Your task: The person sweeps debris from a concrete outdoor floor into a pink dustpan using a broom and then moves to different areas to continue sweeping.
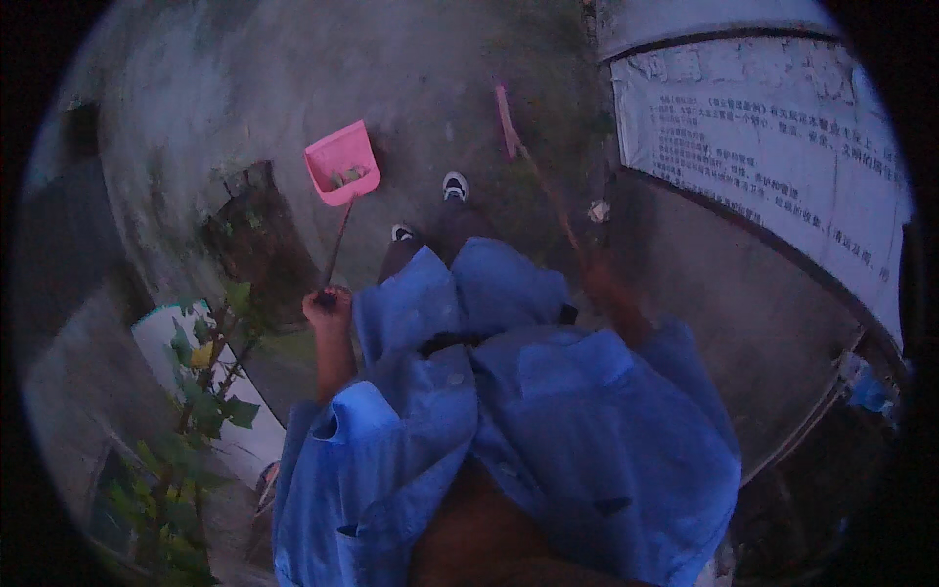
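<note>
My left hand [328, 304] is closed round the dark handle of a pink plastic dustpan [345, 158], which is held out in front, left of my feet. Several green leaves [348, 176] lie in the pan. On the other side, my right hand [605, 282], dim and blurred, grips the end of a long thin stick handle that runs forward to a narrow pink head, seemingly a broom [505, 121]. The broom head is to the right of my shoes; whether it touches the ground I cannot tell.
A large white printed banner [763, 147] bearing writing stands on the right. A leafy plant [209, 396] rises at the left beside a white board [249, 440]. A dark planting pit [264, 227] breaks the grey pavement [242, 81]. A small pale object [598, 211] sits near the banner's foot.
</note>
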Tool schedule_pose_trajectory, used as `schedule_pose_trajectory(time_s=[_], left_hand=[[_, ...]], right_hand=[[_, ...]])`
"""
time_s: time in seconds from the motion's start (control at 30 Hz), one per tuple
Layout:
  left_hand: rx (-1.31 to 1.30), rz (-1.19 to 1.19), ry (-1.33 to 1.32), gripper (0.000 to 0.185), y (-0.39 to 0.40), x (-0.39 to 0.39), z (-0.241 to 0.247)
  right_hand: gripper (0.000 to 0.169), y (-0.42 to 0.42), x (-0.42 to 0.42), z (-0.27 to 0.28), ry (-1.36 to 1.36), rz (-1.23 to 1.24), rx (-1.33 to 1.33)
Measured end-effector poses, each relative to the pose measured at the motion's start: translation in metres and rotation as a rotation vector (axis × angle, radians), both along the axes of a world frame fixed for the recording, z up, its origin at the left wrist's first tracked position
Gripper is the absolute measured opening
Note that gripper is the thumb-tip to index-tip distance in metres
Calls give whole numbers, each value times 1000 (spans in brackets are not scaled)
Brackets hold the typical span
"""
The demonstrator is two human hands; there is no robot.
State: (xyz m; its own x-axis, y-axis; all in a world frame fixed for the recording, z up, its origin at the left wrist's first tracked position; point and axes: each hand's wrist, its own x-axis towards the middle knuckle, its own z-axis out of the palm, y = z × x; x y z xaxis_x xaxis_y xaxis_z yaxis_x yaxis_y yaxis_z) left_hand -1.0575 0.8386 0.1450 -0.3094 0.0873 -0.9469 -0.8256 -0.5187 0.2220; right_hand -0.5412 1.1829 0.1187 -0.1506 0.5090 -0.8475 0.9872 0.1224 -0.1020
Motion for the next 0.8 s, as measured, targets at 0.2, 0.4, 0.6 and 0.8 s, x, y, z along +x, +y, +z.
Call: schedule_pose_trajectory(time_s=[0.2,0.4,0.6,0.8], left_hand=[[89,-175,75,14,40,-33,12],[29,-205,17,13,71,-74,8],[-126,-277,27,12,80,-107,13],[-57,-175,-153,12,122,-194,-35]], right_hand=[[16,-50,-21,42,63,-304,-21],[13,6,-149,41,323,-821,-128],[14,56,-319,-55,533,-2171,-554],[20,123,-431,-100,639,-1428,-721]])
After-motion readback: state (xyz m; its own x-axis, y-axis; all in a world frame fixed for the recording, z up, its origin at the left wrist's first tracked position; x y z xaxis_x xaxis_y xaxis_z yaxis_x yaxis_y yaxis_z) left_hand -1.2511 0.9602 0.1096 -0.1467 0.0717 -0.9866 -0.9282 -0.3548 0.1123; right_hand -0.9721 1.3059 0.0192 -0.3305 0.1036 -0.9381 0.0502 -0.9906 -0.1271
